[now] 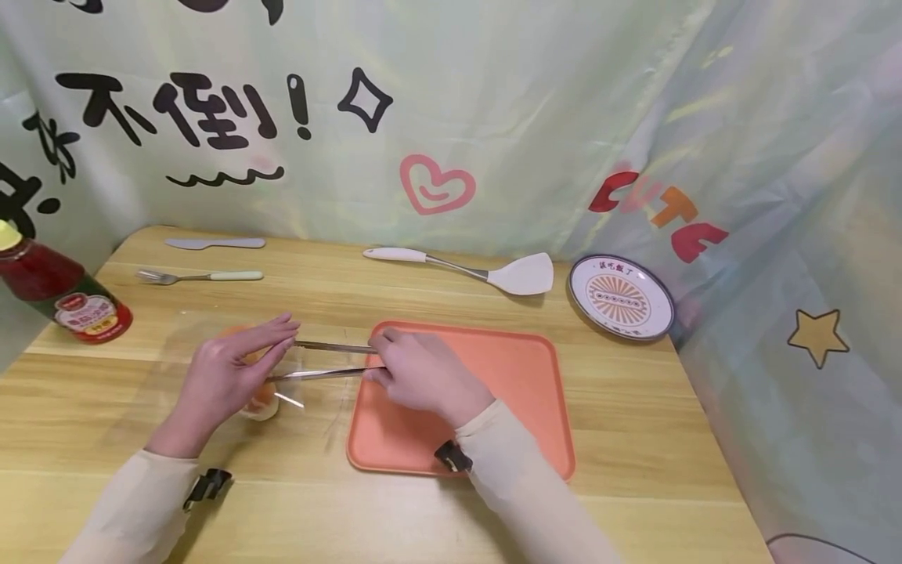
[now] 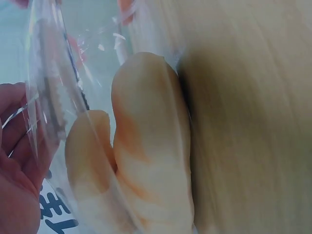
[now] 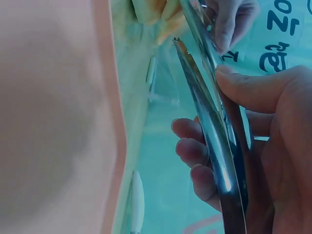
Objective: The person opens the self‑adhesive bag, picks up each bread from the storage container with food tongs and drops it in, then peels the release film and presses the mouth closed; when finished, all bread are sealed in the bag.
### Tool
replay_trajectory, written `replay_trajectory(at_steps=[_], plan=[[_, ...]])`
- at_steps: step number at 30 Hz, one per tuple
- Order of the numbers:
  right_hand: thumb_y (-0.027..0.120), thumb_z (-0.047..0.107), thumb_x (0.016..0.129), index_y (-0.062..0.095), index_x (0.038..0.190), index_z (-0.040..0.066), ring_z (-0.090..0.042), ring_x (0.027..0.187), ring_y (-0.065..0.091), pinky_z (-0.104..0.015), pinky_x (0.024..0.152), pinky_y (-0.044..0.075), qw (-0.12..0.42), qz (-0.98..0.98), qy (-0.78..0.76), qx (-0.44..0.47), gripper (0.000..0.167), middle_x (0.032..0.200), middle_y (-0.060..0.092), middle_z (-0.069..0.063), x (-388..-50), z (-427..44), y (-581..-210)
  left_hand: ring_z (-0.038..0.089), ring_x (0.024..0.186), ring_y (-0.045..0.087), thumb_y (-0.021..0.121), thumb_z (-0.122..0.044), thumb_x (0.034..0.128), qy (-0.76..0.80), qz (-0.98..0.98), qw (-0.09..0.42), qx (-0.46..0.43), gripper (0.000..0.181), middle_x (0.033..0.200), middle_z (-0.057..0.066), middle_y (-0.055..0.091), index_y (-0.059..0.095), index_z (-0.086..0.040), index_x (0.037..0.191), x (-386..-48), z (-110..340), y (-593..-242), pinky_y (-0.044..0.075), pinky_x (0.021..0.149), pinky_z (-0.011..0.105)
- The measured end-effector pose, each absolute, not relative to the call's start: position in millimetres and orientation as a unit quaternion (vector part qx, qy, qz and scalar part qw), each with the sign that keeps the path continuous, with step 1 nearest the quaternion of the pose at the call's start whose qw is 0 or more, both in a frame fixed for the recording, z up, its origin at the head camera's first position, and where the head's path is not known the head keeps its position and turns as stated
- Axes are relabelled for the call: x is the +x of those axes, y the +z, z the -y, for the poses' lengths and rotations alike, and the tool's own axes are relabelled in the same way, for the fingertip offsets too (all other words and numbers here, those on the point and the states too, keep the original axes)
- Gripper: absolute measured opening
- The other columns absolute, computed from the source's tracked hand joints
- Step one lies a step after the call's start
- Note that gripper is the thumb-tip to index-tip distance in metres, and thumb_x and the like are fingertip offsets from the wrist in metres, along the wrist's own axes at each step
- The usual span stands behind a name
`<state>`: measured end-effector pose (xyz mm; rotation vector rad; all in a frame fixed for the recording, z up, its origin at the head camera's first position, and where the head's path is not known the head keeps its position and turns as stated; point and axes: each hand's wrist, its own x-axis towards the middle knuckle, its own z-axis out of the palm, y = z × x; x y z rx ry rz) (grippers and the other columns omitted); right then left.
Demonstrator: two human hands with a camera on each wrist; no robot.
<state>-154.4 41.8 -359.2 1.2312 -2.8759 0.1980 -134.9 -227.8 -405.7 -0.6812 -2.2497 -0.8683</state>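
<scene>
Two golden-brown bread rolls (image 2: pixel 151 126) lie side by side inside a clear plastic bag (image 2: pixel 119 38) on the table. My left hand (image 1: pixel 224 377) is over the bag and grips its film near the mouth; in the left wrist view its fingers are curled beside the film. My right hand (image 1: pixel 426 372) holds metal tongs (image 3: pixel 210 127), thumb on one arm and fingers round the other. The tongs' arms are spread, their toothed tips pointing left to the bag. Most of the bread is hidden under my left hand in the head view.
An orange tray (image 1: pixel 517 368) lies under my right hand. Behind stand or lie a white spatula (image 1: pixel 521 274), a knife (image 1: pixel 214 244) and a fork (image 1: pixel 211 276). A red sauce bottle (image 1: pixel 88 309) is far left, a round patterned plate (image 1: pixel 622 298) back right against the curtain.
</scene>
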Motion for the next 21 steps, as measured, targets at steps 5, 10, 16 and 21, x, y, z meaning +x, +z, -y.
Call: replay_trajectory(at_steps=[5,10,16,21], plan=[[0.063,0.035,0.097,0.065,0.114,0.012,-0.01,0.068,0.051,-0.025,0.062,0.047,-0.004,0.922,0.071,0.38,0.029,0.094,0.059,0.004,-152,-55,-359,0.025,0.094,0.071,0.068,-0.033,0.0946,-0.332,0.85,0.317,-0.258,0.027,0.112,0.008,0.071,0.078,-0.009,0.105,-136,228,-407,0.05,0.069,0.011],[0.064,0.034,0.097,0.064,0.114,0.01,-0.009,0.065,0.049,-0.023,0.059,0.043,-0.013,0.927,0.102,0.36,0.03,0.087,0.055,0.005,-149,-65,-359,0.029,0.089,0.071,0.063,-0.039,0.0965,-0.336,0.847,0.316,-0.265,0.035,0.111,0.01,0.071,0.078,-0.007,0.103,-137,228,-408,0.051,0.058,0.017],[0.065,0.034,0.096,0.065,0.111,0.01,-0.008,0.063,0.049,-0.023,0.057,0.042,-0.004,0.93,0.112,0.351,0.028,0.083,0.054,0.007,-147,-73,-356,0.018,0.092,0.07,0.064,-0.041,0.0957,-0.342,0.841,0.327,-0.263,0.037,0.109,0.01,0.071,0.078,-0.008,0.101,-138,231,-411,0.043,0.048,0.015],[0.066,0.033,0.095,0.065,0.111,0.009,-0.008,0.062,0.05,-0.024,0.056,0.043,-0.006,0.929,0.116,0.352,0.028,0.082,0.053,0.008,-143,-81,-352,0.006,0.099,0.064,0.074,-0.025,0.0906,-0.341,0.843,0.326,-0.258,0.02,0.109,0.01,0.071,0.078,-0.008,0.101,-138,233,-412,0.047,0.052,0.016]])
